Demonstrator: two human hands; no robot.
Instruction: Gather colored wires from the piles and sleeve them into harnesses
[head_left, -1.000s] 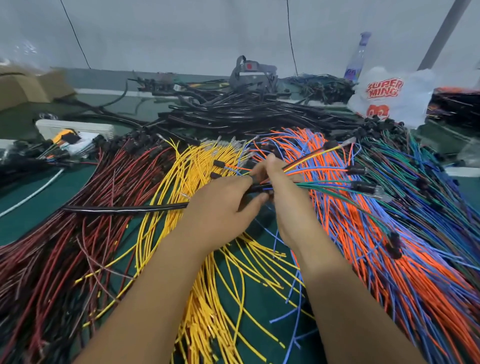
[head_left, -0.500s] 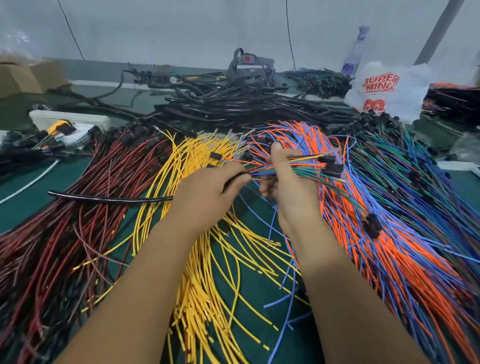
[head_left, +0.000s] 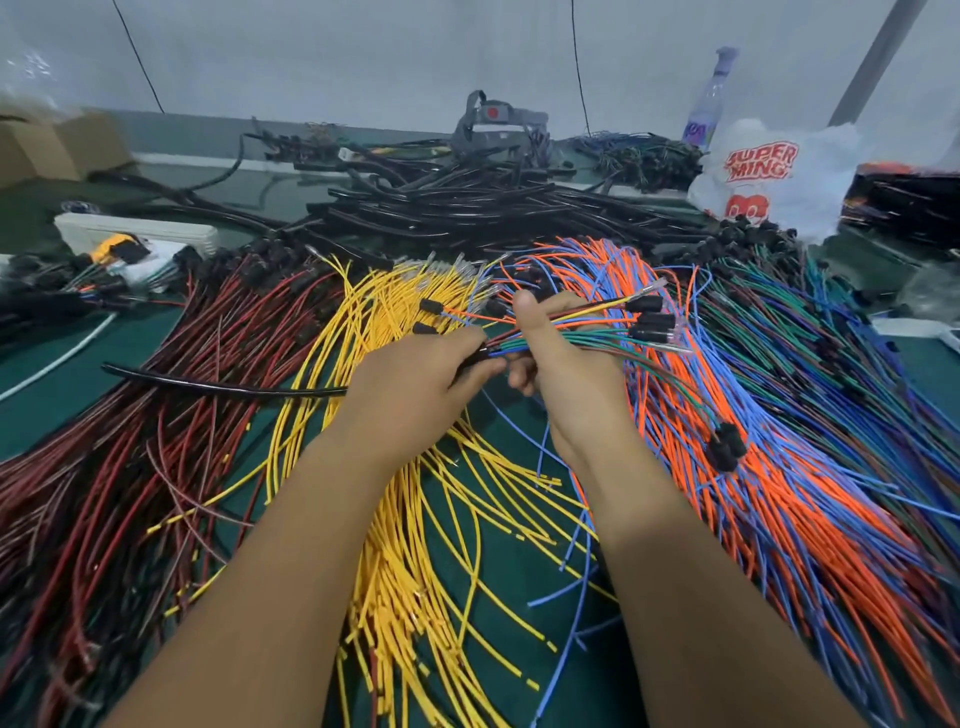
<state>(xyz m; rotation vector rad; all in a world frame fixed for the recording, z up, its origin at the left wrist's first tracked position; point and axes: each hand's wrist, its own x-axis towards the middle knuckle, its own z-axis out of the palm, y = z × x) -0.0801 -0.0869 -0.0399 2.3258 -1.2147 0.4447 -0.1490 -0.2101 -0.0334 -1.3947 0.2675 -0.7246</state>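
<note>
Left hand (head_left: 415, 384) pinching a black sleeve (head_left: 223, 385) that trails left over red wires (head_left: 171, 415). Right hand (head_left: 566, 364) gripping a mixed wire bundle (head_left: 597, 332), black connectors (head_left: 649, 318) fanning above orange wires (head_left: 737, 499). Yellow wires (head_left: 410, 545) below on green table (head_left: 498, 571)

Right hand (head_left: 566, 374) fingers hidden behind palm; sleeve (head_left: 223, 385) mouth perhaps under left hand (head_left: 415, 384).
</note>
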